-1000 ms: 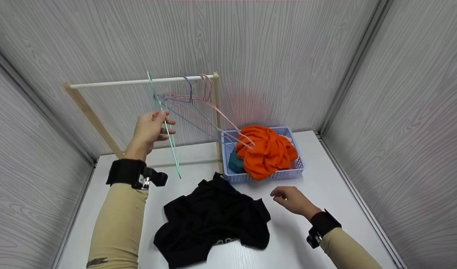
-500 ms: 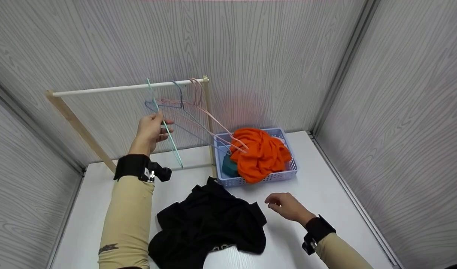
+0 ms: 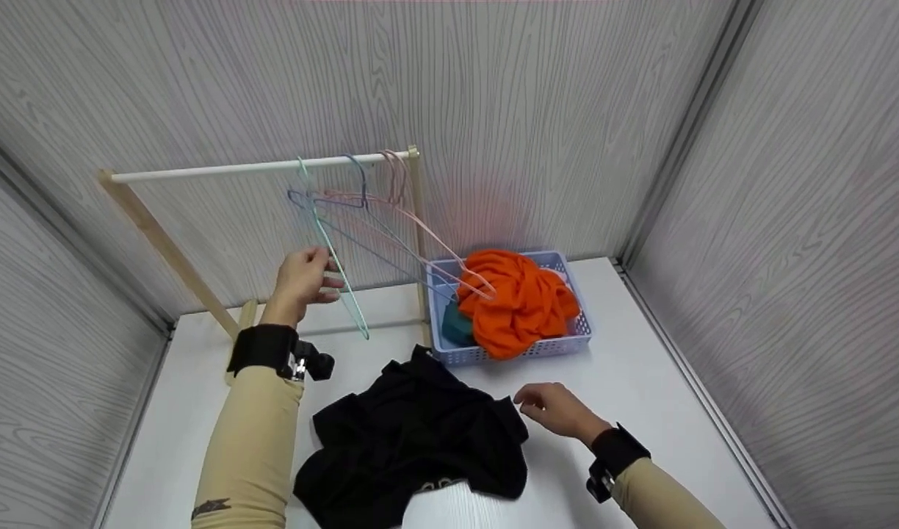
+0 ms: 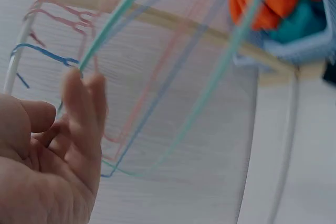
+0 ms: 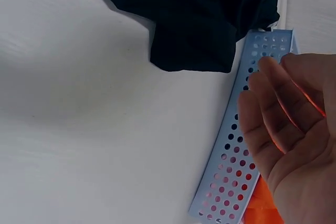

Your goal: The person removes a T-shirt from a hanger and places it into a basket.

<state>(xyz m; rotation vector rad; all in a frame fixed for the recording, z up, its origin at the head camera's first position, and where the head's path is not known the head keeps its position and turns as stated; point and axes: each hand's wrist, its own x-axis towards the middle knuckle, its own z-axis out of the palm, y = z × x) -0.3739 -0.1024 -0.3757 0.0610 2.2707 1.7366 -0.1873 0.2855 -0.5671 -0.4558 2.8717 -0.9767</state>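
A mint-green hanger (image 3: pixel 339 266) hangs from the white rail (image 3: pixel 222 170), its lower end pointing toward the front. My left hand (image 3: pixel 302 281) is beside its sloping arm. In the left wrist view the fingers (image 4: pixel 79 111) are fairly straight and the thumb stands apart from them, with the green hanger just at the fingertips; whether they touch it I cannot tell. A black garment (image 3: pixel 420 433), probably a T-shirt, lies spread and rumpled on the table. Just off its right edge hovers my right hand (image 3: pixel 560 411), fingers loosely bent and holding nothing.
A blue hanger (image 3: pixel 363 184) and pink hangers (image 3: pixel 438 239) hang at the rail's right end. Behind the black garment stands a light-blue perforated basket (image 3: pixel 457 358) with orange cloth (image 3: pixel 523 308) and teal cloth (image 3: pixel 458 325). Wood-grain walls enclose the white table (image 3: pixel 640 367).
My left hand has slid down from near the green hanger's top and loosened from it; the hanger stays on the rail. My right hand has shifted slightly left, closer to the black garment.
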